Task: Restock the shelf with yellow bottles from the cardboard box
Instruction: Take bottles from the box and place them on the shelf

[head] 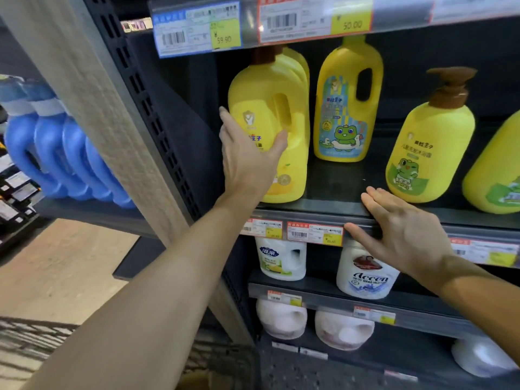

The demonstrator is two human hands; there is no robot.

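Note:
A large yellow jug [284,114] with a brown cap and a handle hole stands at the front left of the dark shelf [318,208], with more jugs of the same kind lined up behind it. My left hand [247,156] lies flat against its front left side, fingers spread, not wrapped around it. My right hand [399,229] rests open on the shelf's front edge, holding nothing. Farther back stands a yellow bottle with a frog label [349,108]. To the right are a yellow pump bottle [430,142] and part of another yellow bottle [495,175]. The cardboard box is not identifiable.
Price tags [315,233] line the shelf edges. White jugs [365,274] fill the lower shelves. Blue bottles [62,153] stand on the neighbouring shelf at left, past a wooden post [107,114]. A dark wire basket [225,364] sits below near the floor.

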